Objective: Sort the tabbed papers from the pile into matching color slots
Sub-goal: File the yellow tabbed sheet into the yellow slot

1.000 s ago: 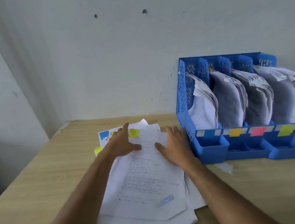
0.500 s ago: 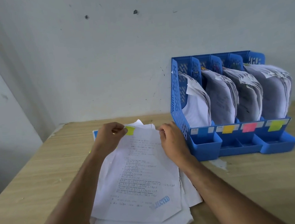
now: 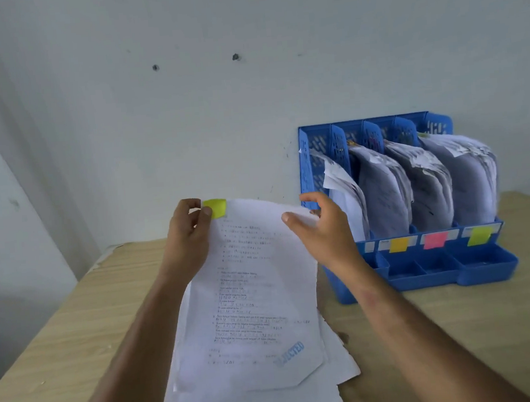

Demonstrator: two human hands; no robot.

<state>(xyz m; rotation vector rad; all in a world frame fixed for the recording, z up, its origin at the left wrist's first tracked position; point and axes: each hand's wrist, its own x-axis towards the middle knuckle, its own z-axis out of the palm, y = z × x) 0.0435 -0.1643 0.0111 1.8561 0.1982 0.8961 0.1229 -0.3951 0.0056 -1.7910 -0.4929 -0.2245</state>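
Holding one printed sheet [image 3: 255, 296] up by its far edge, both hands are raised over the wooden table [image 3: 61, 328]. The left hand [image 3: 185, 235] has its fingers curled, thumb and forefinger pinching the sheet's far left corner just beside a yellow-green tab [image 3: 216, 208] stuck there. The right hand [image 3: 326, 227] pinches the far right corner, thumb on the printed face and fingers curled behind the paper. The sheet hangs tilted toward the camera; its near end, with a blue stamp [image 3: 290, 354], lies over the pile of papers [image 3: 304, 394] on the near part of the table.

To the right, against the wall [image 3: 187, 111], stands a blue file rack [image 3: 437, 269] with four upright slots, each stuffed with curling white papers. Its front strip carries coloured labels: an orange label [image 3: 398, 244], a pink label [image 3: 434, 240] and a yellow-green label [image 3: 479, 236] on the rightmost slot. The label of the leftmost slot is mostly hidden behind the right wrist. The held sheet is near the rack's left side, not touching it.
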